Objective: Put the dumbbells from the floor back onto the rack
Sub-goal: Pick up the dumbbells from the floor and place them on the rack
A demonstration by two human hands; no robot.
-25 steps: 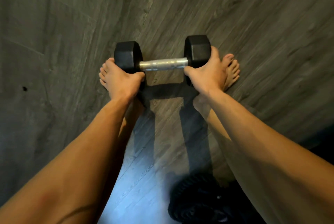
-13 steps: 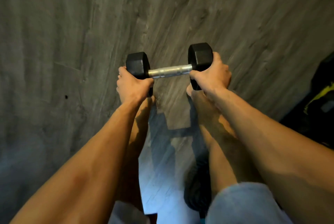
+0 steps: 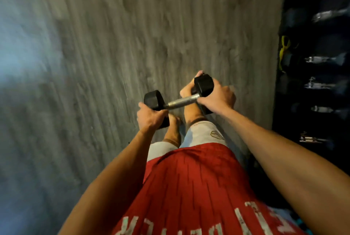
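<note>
Single camera here, a wide-angle worn on the person's head. It faces forward and tips steeply down, so you're looking along their own body at the wood-grain floor [image 3: 170, 26]. The red shirt [image 3: 189, 187] fills the 6 o'clock edge and both forearms run in from the bottom corners. The left hand [image 3: 149, 119] and right hand [image 3: 216, 100] are wrapped round the ends of the dumbbell [image 3: 180, 101] just below centre, fairly near the lens. The dark rack [image 3: 303, 121] only gets clipped along the 3 o'clock edge. The whole frame is pretty smeared.
</note>
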